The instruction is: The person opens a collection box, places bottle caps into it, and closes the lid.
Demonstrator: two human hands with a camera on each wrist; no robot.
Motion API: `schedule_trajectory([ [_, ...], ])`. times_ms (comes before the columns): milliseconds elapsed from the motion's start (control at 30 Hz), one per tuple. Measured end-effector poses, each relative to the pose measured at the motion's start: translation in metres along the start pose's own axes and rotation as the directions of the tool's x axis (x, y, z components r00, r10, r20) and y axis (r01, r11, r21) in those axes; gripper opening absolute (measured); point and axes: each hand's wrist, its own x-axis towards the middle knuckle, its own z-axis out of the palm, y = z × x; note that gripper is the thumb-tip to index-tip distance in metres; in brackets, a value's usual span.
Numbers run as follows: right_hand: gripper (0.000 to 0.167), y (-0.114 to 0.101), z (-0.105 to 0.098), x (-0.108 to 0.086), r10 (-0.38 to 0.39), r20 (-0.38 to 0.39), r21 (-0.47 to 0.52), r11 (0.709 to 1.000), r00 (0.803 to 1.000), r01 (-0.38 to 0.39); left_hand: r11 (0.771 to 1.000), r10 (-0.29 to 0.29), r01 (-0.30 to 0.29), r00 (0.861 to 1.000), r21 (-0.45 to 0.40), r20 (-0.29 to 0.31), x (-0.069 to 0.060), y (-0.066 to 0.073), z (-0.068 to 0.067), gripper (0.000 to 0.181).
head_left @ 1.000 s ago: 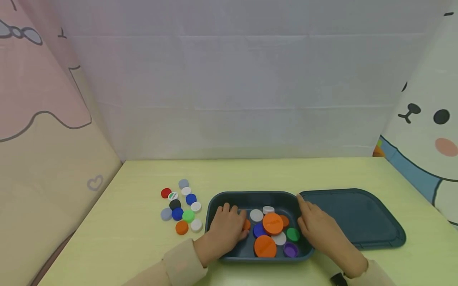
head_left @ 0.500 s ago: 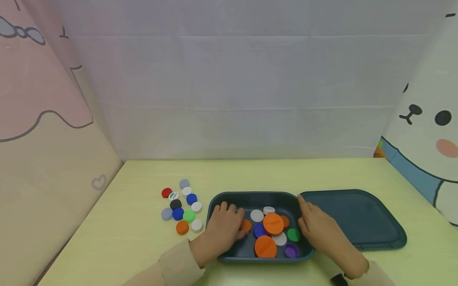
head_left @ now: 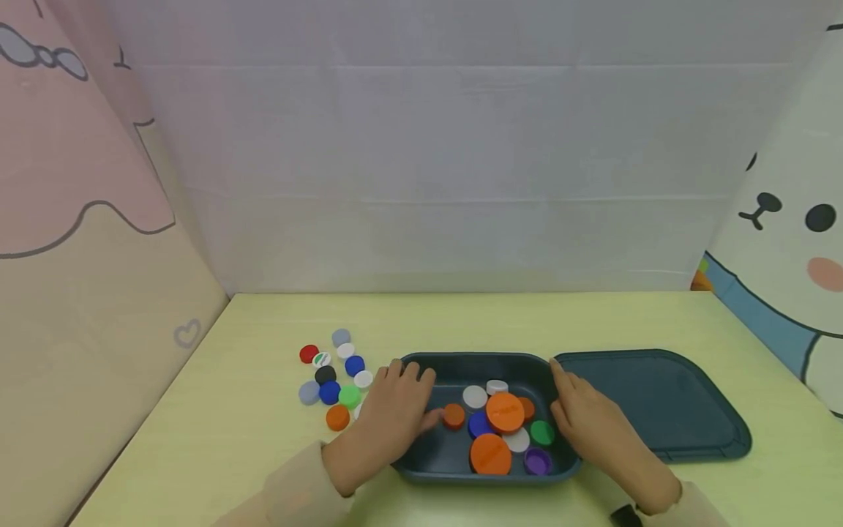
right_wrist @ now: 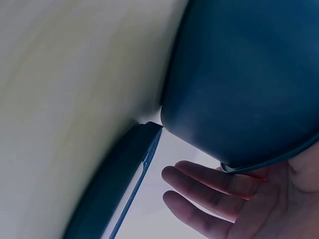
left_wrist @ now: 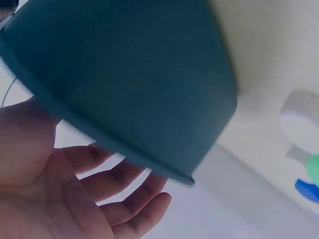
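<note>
A dark blue-green rectangular box [head_left: 487, 479] stands on the table, its wall seen from outside in both wrist views. In it lie large orange caps [head_left: 490, 454], a small orange cap [head_left: 454, 416], a green cap [head_left: 542, 432], a purple cap [head_left: 538, 461], and blue and white ones. My left hand [head_left: 388, 413] lies over the box's left rim, thumb inside and fingers loosely stretched; no cap shows in it. Over the right rim rests my right hand [head_left: 589, 413]. Its fingers [right_wrist: 214, 189] stretch straight outside the wall in the right wrist view.
Loose caps in several colours, among them a red cap [head_left: 309, 354] and an orange cap [head_left: 338, 418], lie left of the box. The box's flat dark lid [head_left: 658, 402] lies at its right. A pale curtain [head_left: 421, 183] hangs behind the table.
My left hand has moved left, from inside the box up onto its left rim, leaving the small orange cap uncovered. The right hand has stayed on the right rim.
</note>
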Motion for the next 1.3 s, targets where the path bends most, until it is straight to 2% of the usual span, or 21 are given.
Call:
schedule_trajectory([
  [133,0.053,0.001,0.000,-0.001,-0.002,0.000,0.008,1.000,1.000,0.002,1.000,-0.030,0.029,0.997,-0.005,-0.073,-0.004,-0.009,-0.005,0.045],
  [333,0.053,0.001,0.000,-0.001,-0.002,-0.004,0.009,1.000,1.000,0.002,0.999,-0.041,0.042,0.974,-0.001,-0.225,-0.013,-0.028,-0.005,0.041],
  [467,0.053,0.001,-0.001,0.000,-0.001,-0.001,0.010,1.000,1.000,0.001,0.997,-0.079,0.075,0.968,-0.027,-0.237,-0.020,-0.040,-0.009,0.039],
  [700,0.053,0.002,0.001,-0.001,-0.005,-0.005,0.002,1.000,1.000,0.005,0.985,-0.171,0.160,0.962,-0.069,-0.214,-0.033,-0.067,-0.007,0.037],
  [833,0.053,0.002,0.002,-0.001,-0.010,-0.008,0.000,1.000,1.000,0.010,0.977,-0.212,0.203,0.963,-0.071,-0.164,-0.043,-0.077,0.001,0.037],
  [1033,0.053,0.001,0.002,0.000,-0.004,0.004,0.008,1.000,1.000,0.004,0.962,-0.266,0.261,0.962,-0.084,-0.055,-0.054,-0.085,0.012,0.035],
  [1300,0.053,0.001,0.002,0.001,-0.002,0.005,0.017,1.000,1.000,0.002,0.961,-0.272,0.272,0.962,-0.058,-0.001,-0.063,-0.086,0.025,0.034],
])
